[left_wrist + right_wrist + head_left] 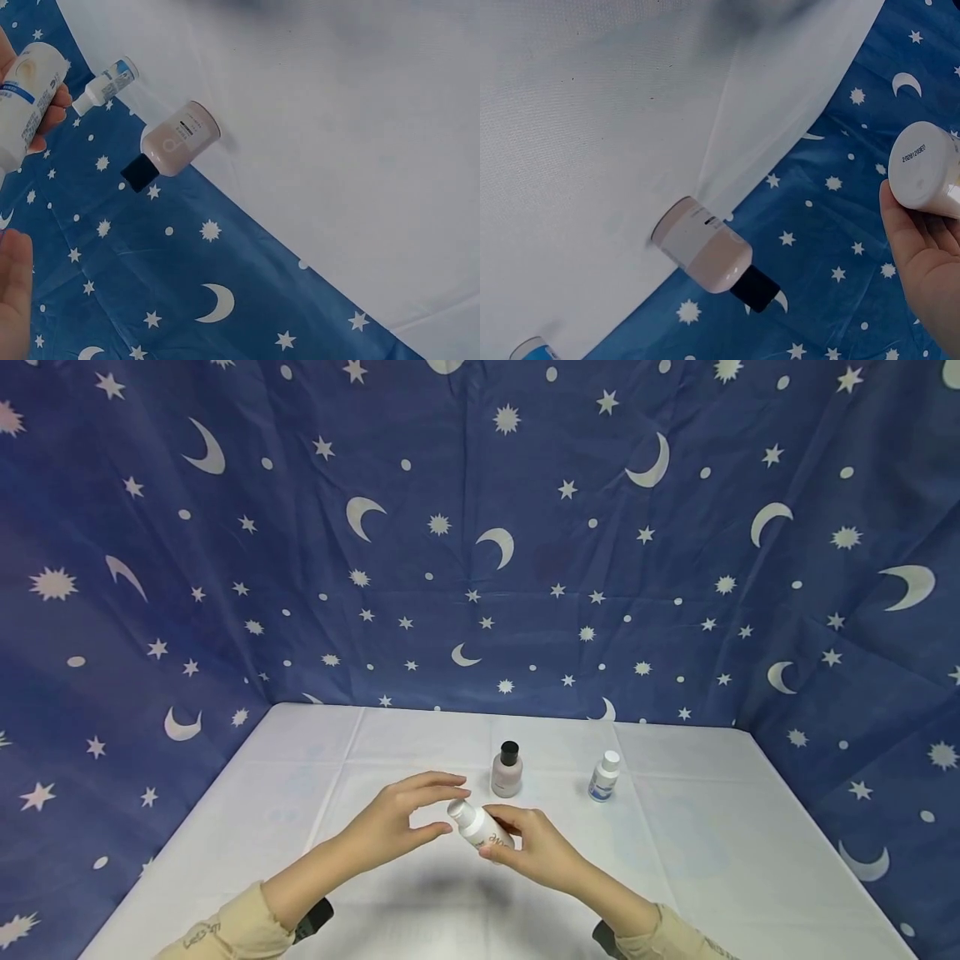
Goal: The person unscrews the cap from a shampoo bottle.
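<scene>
My right hand (pixel 546 852) grips a white bottle (pixel 480 827) around its body, holding it tilted above the table with the white cap towards the left. Dark print is stamped on the bottle's flat base (pixel 919 169) in the right wrist view. Close to the cap, my left hand (pixel 390 820) has its fingers and thumb spread apart, holding nothing. Part of that left hand (pixel 13 289) appears at the edge of the left wrist view, below the bottle's neck end.
Behind the hands stands a pinkish bottle (pixel 507 778) with a black cap. A smaller white bottle (pixel 602 781) with a blue label stands to its right. White cloth covers the table (pixel 697 827), and a blue curtain (pixel 540 568) with moons and stars surrounds it.
</scene>
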The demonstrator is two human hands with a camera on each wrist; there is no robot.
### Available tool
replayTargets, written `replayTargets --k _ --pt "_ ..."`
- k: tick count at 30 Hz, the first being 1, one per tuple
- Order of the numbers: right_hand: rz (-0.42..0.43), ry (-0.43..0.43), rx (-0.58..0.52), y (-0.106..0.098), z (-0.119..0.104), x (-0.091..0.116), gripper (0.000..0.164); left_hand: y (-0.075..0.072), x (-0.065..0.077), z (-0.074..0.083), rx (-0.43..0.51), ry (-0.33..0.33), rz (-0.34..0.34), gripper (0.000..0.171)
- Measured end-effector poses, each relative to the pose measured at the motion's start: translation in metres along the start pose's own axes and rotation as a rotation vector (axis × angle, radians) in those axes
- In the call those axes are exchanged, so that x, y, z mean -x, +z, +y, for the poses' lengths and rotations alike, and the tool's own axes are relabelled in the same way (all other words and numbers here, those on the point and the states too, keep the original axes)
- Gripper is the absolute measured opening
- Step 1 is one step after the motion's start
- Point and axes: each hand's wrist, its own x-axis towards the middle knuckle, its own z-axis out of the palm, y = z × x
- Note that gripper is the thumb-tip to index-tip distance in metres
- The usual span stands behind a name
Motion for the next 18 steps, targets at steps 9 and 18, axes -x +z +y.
replayTargets --k 9,18 --pt "-0.010 0.010 -0.035 -0.001 0.000 0.001 0.044 -0.004 -0.010 0.001 0.067 0.026 -0.088 0.037" --pt "-0.009 0.019 -0.028 -0.003 0.000 0.001 0.042 -0.005 -0.015 0.001 0.112 -0.082 -0.117 0.030"
